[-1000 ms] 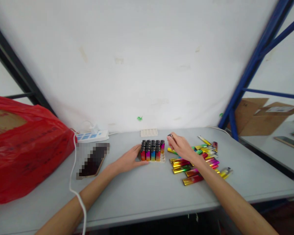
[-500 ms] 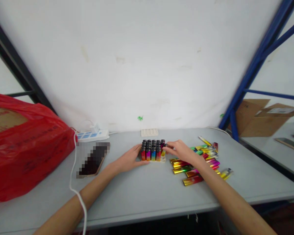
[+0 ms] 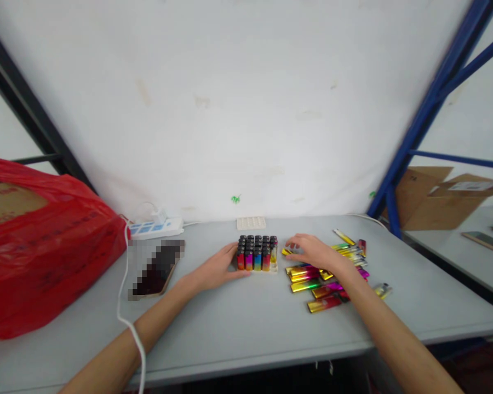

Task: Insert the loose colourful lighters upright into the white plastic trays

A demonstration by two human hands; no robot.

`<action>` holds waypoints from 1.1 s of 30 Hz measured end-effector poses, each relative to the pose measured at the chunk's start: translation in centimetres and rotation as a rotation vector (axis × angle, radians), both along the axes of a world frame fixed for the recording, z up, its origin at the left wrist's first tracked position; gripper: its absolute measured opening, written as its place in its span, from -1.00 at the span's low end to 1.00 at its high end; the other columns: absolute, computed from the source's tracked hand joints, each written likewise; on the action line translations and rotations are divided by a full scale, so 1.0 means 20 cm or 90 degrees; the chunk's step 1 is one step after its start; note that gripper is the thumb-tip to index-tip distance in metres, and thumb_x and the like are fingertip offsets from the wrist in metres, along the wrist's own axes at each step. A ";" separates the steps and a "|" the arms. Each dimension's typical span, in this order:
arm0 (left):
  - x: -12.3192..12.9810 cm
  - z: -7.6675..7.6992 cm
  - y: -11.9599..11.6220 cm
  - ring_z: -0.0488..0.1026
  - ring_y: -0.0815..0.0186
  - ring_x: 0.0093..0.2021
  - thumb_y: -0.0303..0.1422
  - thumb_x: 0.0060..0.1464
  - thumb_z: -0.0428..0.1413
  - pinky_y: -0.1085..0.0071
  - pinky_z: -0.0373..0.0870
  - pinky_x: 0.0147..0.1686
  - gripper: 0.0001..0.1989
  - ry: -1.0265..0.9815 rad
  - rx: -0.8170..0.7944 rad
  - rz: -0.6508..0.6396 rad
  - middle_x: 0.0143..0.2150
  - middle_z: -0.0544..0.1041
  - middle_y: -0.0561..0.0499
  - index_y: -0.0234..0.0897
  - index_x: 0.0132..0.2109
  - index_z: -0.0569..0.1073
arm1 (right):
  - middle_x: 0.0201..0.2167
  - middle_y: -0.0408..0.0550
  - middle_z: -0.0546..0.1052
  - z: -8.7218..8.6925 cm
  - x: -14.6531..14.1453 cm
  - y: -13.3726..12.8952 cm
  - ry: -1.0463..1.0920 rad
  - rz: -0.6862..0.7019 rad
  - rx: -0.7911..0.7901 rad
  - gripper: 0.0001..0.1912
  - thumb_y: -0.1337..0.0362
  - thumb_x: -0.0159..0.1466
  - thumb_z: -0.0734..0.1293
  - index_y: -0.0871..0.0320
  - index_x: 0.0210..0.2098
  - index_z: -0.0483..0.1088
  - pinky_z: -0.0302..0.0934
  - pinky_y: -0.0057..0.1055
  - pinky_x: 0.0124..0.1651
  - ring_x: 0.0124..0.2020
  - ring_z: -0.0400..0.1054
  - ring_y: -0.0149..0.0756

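On the worktop (image 3: 230,323) in head view, upright lighters (image 3: 253,254) in white tray (image 3: 274,268), left hand (image 3: 216,267) at their left side, fingers spread, thumb at front, right hand (image 3: 311,251) over loose lighters (image 3: 306,286) to the right, can't tell if its fingers pinch one.

The lighters (image 3: 304,286) look glossy, metallic — the bag (image 3: 61,257) shiny, crinkled plastic.
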State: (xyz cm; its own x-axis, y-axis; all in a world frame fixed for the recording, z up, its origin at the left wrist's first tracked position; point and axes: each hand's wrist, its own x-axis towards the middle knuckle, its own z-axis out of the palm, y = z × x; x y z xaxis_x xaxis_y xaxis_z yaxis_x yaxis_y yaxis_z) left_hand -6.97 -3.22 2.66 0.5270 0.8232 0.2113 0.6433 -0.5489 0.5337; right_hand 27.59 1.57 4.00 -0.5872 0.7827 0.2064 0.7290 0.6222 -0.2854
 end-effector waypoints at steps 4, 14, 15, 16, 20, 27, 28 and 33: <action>0.00 0.00 0.00 0.34 -0.07 0.42 0.11 0.22 0.26 0.02 0.21 0.48 -0.18 0.009 0.004 -0.003 0.45 0.38 -0.19 -0.19 0.45 0.28 | -0.17 0.09 0.62 -0.06 0.00 0.03 -0.047 -0.019 -0.001 -0.82 0.26 0.42 0.40 0.17 -0.05 0.61 0.26 -0.32 0.01 -0.09 0.51 -0.11; -0.01 -0.01 0.01 0.33 -0.08 0.43 0.11 0.20 0.26 0.01 0.21 0.48 -0.16 0.013 0.003 -0.003 0.45 0.38 -0.20 -0.20 0.46 0.27 | -0.11 0.10 0.70 0.04 -0.06 0.00 0.242 -0.101 0.022 -0.61 0.07 0.50 0.22 0.10 -0.04 0.64 0.33 -0.21 0.04 -0.10 0.57 -0.03; -0.01 -0.01 0.01 0.32 -0.08 0.44 0.11 0.21 0.26 0.01 0.21 0.48 -0.16 0.015 0.002 -0.004 0.45 0.37 -0.20 -0.20 0.46 0.27 | -0.18 0.08 0.71 0.04 -0.06 0.00 0.261 -0.122 0.025 -0.61 0.05 0.48 0.24 0.10 -0.06 0.64 0.33 -0.23 0.00 -0.17 0.56 -0.06; -0.01 -0.01 0.01 0.32 -0.08 0.44 0.11 0.21 0.26 0.01 0.20 0.48 -0.17 0.017 0.001 -0.004 0.45 0.37 -0.20 -0.19 0.46 0.27 | -0.26 0.04 0.70 0.04 -0.06 0.00 0.277 -0.146 0.026 -0.61 0.01 0.44 0.27 0.10 -0.09 0.64 0.32 -0.25 -0.07 -0.25 0.53 -0.10; -0.01 0.00 0.01 0.33 -0.09 0.43 0.11 0.21 0.26 0.00 0.20 0.49 -0.19 0.012 -0.004 -0.002 0.46 0.37 -0.19 -0.18 0.44 0.30 | -0.53 -0.10 0.55 0.04 -0.07 0.02 0.353 -0.196 -0.001 -0.51 -0.20 0.29 0.38 0.13 -0.36 0.57 0.18 -0.36 -0.34 -0.49 0.32 -0.26; 0.00 0.01 0.00 0.31 -0.05 0.44 0.11 0.24 0.23 0.03 0.20 0.49 -0.20 0.030 0.000 -0.008 0.46 0.36 -0.19 -0.20 0.45 0.28 | -0.51 -0.13 0.45 0.05 -0.14 -0.02 0.536 -0.098 -0.202 -0.33 -0.41 0.32 0.22 0.10 -0.41 0.35 0.26 -0.37 -0.33 -0.46 0.35 -0.30; 0.00 0.01 0.00 0.31 -0.05 0.44 0.11 0.24 0.23 0.03 0.19 0.49 -0.20 0.032 -0.002 -0.006 0.46 0.35 -0.20 -0.20 0.45 0.28 | -0.52 -0.16 0.42 0.05 -0.16 -0.03 0.558 -0.073 -0.249 -0.35 -0.41 0.32 0.21 0.09 -0.37 0.33 0.28 -0.37 -0.34 -0.49 0.34 -0.32; -0.01 0.00 0.01 0.30 -0.05 0.45 0.09 0.25 0.23 0.03 0.18 0.49 -0.21 0.031 0.000 -0.010 0.46 0.35 -0.21 -0.21 0.44 0.29 | -0.60 -0.32 0.16 0.03 -0.21 -0.06 0.539 -0.073 -0.267 -0.41 -0.37 0.34 0.22 0.04 -0.38 0.19 0.03 -0.45 -0.52 -0.59 0.04 -0.41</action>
